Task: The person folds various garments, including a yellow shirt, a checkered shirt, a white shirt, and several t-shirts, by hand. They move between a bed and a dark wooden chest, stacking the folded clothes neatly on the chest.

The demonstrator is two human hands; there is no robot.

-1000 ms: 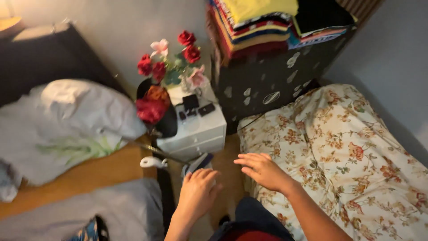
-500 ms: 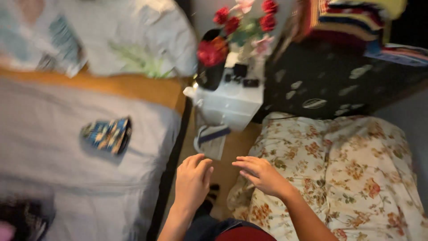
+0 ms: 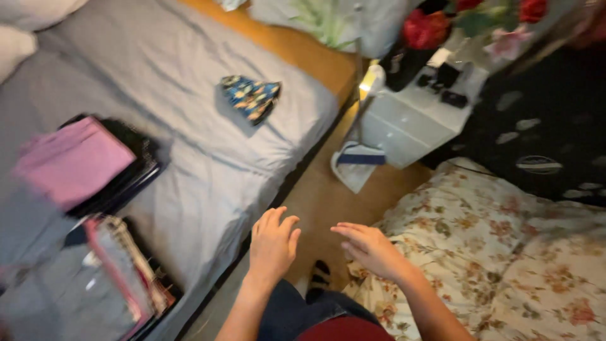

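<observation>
My left hand (image 3: 273,243) hovers over the wooden floor (image 3: 328,196) between two beds, fingers apart, holding nothing. My right hand (image 3: 369,248) floats beside it at the edge of the floral bedspread (image 3: 505,252), fingers loosely spread and empty. The grey-sheeted bed (image 3: 189,151) lies to the left of my left hand. A small blue patterned cloth (image 3: 250,96) rests on that grey sheet, well beyond both hands.
A pink folded garment on dark ones (image 3: 76,161) and a pile of clothes (image 3: 95,284) sit on the grey bed. A white nightstand (image 3: 416,117) with a flower vase (image 3: 423,38) stands ahead. A white and blue object (image 3: 356,163) lies on the floor.
The view has swung left and down, bringing the grey bed and its clothing piles into sight. Both hands stay raised and empty in front of me.
</observation>
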